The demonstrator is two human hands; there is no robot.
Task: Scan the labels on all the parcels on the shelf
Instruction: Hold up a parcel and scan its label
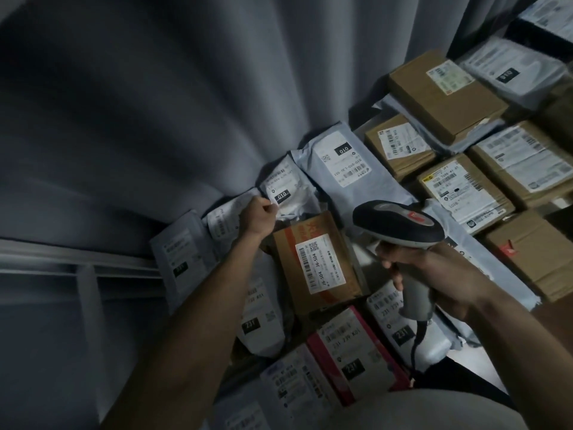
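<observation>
Here we look down on a shelf (369,114) packed with parcels lying label-up, against a pale curtain (186,88).

Our left hand (259,216) reaches to the back row and pinches the edge of a small grey bag (286,189) marked "010", fingers curled on its plastic. Just left of that hand lies a crumpled white bag (221,220), and further left a flat grey mailer (183,259) leans against the curtain.

Our right hand (434,276) is clenched round the grey handle of a scanner (400,225); its dark head, with a red patch on top, points toward the back row, over the parcels. A cable (417,342) hangs from the handle's base.

Between the two hands sits a brown box (313,265) with an orange stripe and a white label reading "J6-S04". Behind it a long grey mailer (344,162) carries a label with a black "010" tag. To the right, more cardboard boxes (446,94) lie in rows, each with a white label, some resting on grey bags.

Near us lies a red-edged box (356,352) with a "231" tag, beside white bags (263,321) also marked "231". Most print is too blurred to read. The scene is dim.
</observation>
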